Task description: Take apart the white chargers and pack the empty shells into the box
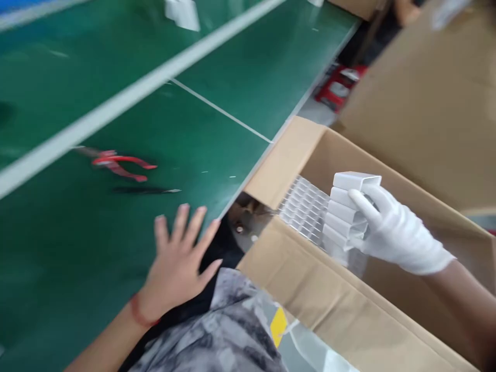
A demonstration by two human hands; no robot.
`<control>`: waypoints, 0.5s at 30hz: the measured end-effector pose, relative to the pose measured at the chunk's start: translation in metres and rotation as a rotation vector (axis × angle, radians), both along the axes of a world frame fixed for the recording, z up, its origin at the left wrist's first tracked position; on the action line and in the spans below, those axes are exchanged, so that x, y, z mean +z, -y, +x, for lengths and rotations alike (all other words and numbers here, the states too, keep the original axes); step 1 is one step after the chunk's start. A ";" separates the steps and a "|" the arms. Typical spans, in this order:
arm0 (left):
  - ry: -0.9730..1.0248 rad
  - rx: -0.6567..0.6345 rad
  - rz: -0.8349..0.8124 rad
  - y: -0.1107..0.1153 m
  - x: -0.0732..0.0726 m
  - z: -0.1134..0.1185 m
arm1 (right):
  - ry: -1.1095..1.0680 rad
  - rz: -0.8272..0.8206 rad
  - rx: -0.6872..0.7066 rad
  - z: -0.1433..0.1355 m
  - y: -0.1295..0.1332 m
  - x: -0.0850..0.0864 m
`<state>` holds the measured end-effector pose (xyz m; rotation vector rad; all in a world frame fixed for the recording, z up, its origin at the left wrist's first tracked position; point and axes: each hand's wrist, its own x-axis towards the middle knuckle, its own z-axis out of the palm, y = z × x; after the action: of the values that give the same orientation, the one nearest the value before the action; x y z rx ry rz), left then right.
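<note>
My right hand [391,230], in a white glove, grips a stack of several white rectangular tube pieces [346,209] above the open cardboard box [391,165]. Inside that box, close to the held stack, rows of similar white pieces [304,204] lie packed together. My bare left hand [180,256], with a red band at the wrist, is spread at the edge of the green table [116,248] and holds nothing. Beyond its fingertips lie red-handled pliers [120,161] and a thin dark pointed tool [145,190], both blurred.
A large cardboard sheet or box side [422,103] rises at the right. Past the table edge is a red and white object [339,88]. A white item [182,13] rests at the table's far side. The box flaps stand beside the table edge.
</note>
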<state>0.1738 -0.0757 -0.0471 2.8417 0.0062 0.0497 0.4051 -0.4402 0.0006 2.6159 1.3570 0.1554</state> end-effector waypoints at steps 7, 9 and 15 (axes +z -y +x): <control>0.166 0.294 -0.483 -0.012 0.034 -0.099 | -0.248 0.233 1.037 -0.101 -0.266 0.070; 0.164 0.411 -0.578 -0.011 0.038 -0.147 | -0.267 0.145 1.248 -0.146 -0.322 0.073; 0.245 0.623 -0.734 -0.015 0.028 -0.238 | -0.083 -0.100 1.679 -0.243 -0.434 0.042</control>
<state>-0.0639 -0.0607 -0.0194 1.9905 0.6991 0.4287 0.1618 -0.0065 0.0430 0.7479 2.9511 0.1614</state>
